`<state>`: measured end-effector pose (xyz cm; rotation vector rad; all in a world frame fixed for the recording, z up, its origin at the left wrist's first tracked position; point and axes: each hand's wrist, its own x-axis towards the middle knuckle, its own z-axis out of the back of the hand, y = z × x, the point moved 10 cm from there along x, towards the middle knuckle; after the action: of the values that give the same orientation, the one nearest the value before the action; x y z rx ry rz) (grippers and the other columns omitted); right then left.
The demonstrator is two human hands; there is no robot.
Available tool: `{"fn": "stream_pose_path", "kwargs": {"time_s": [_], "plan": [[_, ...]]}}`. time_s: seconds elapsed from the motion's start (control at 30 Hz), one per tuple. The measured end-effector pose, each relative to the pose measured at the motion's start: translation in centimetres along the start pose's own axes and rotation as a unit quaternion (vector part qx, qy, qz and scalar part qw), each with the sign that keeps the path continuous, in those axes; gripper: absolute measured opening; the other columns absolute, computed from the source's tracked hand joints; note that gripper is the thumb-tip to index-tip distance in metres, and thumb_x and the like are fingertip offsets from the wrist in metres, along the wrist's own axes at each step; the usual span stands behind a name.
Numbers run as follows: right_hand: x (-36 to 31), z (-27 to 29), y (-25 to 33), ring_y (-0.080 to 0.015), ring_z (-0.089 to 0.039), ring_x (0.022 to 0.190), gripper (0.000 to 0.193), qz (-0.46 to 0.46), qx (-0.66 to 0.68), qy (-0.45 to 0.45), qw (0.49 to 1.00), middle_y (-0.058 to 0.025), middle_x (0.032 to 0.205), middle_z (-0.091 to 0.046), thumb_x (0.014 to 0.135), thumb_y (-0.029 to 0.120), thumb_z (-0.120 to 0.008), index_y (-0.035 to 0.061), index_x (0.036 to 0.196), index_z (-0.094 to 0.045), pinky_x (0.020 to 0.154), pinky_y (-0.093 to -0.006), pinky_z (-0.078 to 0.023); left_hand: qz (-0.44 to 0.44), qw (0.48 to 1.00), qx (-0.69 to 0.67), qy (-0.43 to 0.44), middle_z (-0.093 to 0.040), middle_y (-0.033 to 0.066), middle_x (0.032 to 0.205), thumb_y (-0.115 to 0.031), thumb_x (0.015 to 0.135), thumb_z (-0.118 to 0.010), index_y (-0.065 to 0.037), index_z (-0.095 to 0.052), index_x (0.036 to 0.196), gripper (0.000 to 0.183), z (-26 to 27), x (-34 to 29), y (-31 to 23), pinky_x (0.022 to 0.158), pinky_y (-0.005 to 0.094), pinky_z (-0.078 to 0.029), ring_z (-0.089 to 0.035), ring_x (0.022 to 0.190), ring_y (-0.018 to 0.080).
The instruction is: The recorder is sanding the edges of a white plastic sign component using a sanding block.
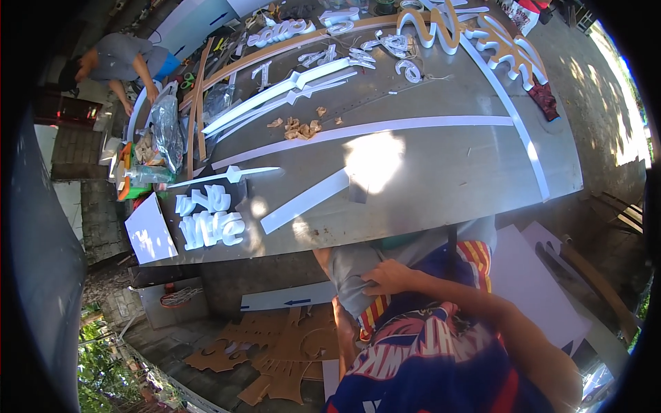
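My right hand [387,277] rests on the grey shorts [351,283] at my lap, in front of the table's near edge. Its fingers lie loosely apart on the cloth, with nothing held. A narrow strip of skin beside the shorts looks like my left forearm [344,334]; the hand at its end cannot be made out. Nearest on the metal tabletop [427,206] is a flat white strip [306,199], lying at a slant. White raised letter shapes [210,227] stand left of it, close to a white panel [150,230].
Long white strips [372,131], crumpled brown scraps [301,129] and more white letters [410,69] lie across the table. Brown-faced curved shapes [506,48] sit at the far right. A co-worker [124,58] bends over the far left end. Cut brown sheets [275,347] lie on the floor.
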<state>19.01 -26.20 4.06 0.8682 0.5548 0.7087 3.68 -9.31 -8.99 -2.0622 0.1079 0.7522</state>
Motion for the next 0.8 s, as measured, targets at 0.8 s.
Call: {"fn": "stream_pose_path", "kwargs": {"time_s": [0.8], "plan": [[0.8, -0.1, -2.2, -0.0403, -0.064, 0.077, 0.053, -0.024, 0.061, 0.041, 0.997, -0.0232, 0.079, -0.066, 0.084, 0.052, -0.059, 0.0028, 0.104, -0.066, 0.071, -0.0458, -0.051, 0.069, 0.981, 0.121, -0.134, -0.054, 0.0153, 0.131, -0.055, 0.099, -0.034, 0.004, -0.044, 0.133, 0.068, -1.3, -2.6, -0.4, 0.105, 0.0396, -0.035, -0.051, 0.122, 0.0263]]}}
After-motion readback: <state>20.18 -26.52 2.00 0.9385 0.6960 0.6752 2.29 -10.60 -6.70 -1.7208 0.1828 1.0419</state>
